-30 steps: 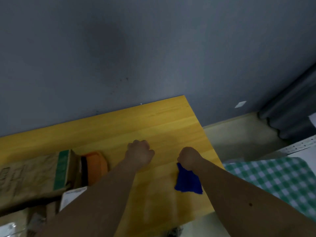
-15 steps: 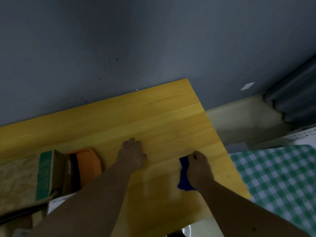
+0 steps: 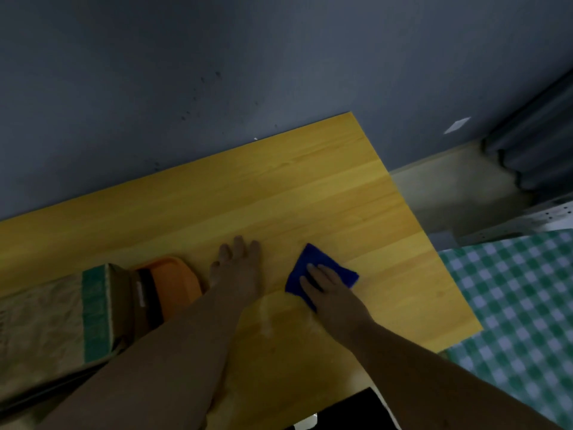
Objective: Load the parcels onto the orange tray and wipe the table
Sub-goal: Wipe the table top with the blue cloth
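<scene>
Your right hand [image 3: 328, 287] has flattened, fingers spread, onto the small blue cloth [image 3: 322, 268]; your left hand [image 3: 237, 268] rests open-palmed on the yellow wooden table [image 3: 310, 197].

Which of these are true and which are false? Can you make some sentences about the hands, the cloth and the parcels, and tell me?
1. The right hand presses flat on a blue cloth. True.
2. The left hand holds a parcel. False: it lies open on the bare wooden table, holding nothing.
3. The blue cloth lies on the green checked fabric. False: it lies on the table.
4. A brown parcel with green tape sits on the orange tray. True.
5. The orange tray is to the right of both hands. False: it is left of them.
</scene>
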